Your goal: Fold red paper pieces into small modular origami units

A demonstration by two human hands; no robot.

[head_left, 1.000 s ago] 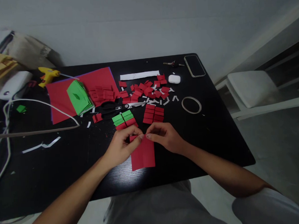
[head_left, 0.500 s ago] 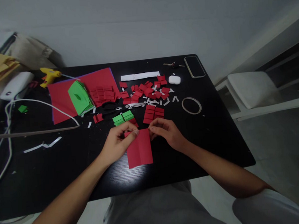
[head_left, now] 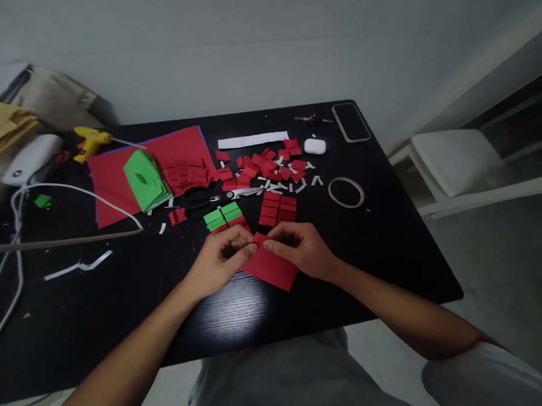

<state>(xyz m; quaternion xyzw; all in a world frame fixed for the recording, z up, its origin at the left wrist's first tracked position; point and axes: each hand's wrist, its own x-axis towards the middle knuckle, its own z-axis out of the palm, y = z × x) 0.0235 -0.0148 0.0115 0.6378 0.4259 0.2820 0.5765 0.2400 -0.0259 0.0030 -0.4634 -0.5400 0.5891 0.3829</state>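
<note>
A sheet of red paper (head_left: 274,267) is held between my two hands above the near part of the table, turned at a slant. My left hand (head_left: 225,257) pinches its upper left edge between thumb and fingers. On the other side, my right hand (head_left: 303,250) grips the upper right edge, the thumb on top. Just beyond the hands lie folded green pieces (head_left: 224,216) and folded red pieces (head_left: 278,208) in rows. Scissors (head_left: 241,193) with black handles rest behind them, beside scattered small red pieces (head_left: 262,164) and white paper scraps.
On the black table (head_left: 391,251) lie a green paper stack (head_left: 145,179), a large red sheet (head_left: 177,144), a yellow glue gun (head_left: 90,140), a white strip (head_left: 252,140), a white case (head_left: 314,146), keys, a phone (head_left: 351,122) and a ring (head_left: 347,192). A white cable (head_left: 83,185) crosses the left side.
The red paper has turned from upright to slanted, its lower end swinging right. My right hand has shifted slightly left and closer to my left hand, which stays nearly in place.
</note>
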